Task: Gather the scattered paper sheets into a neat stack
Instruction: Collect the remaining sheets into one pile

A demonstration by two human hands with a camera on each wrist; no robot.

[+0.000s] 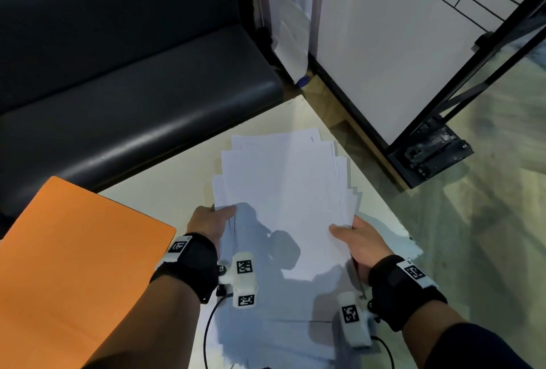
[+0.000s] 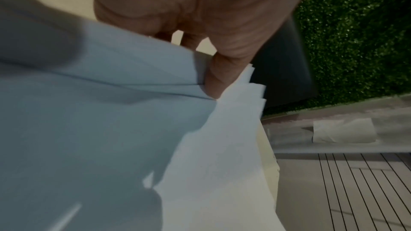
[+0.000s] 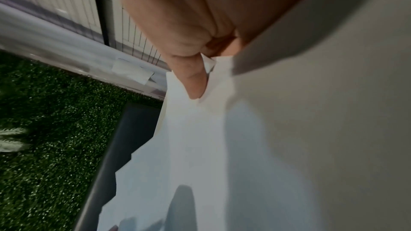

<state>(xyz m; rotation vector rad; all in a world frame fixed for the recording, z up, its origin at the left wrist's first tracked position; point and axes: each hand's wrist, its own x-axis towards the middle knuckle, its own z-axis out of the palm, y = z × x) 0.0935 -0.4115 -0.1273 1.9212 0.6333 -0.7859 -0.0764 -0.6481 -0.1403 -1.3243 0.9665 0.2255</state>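
Observation:
A fanned bundle of white paper sheets [image 1: 283, 188] is held over the pale table [image 1: 165, 188], its far edges staggered and uneven. My left hand [image 1: 211, 219] grips the bundle's left side, thumb on top and fingers underneath. My right hand [image 1: 356, 235] grips the right side the same way. In the left wrist view the thumb [image 2: 220, 76] presses on the sheets [image 2: 106, 129]. The right wrist view shows the thumb [image 3: 191, 76] lying on the top sheet [image 3: 200, 147]. More white sheets [image 1: 277, 336] lie flat on the table beneath the wrists.
An orange board [image 1: 68, 265] lies on the table's left side. A dark bench seat [image 1: 118, 79] runs along the far edge. To the right the table ends at a corner, with floor and a black metal frame [image 1: 428, 150] beyond.

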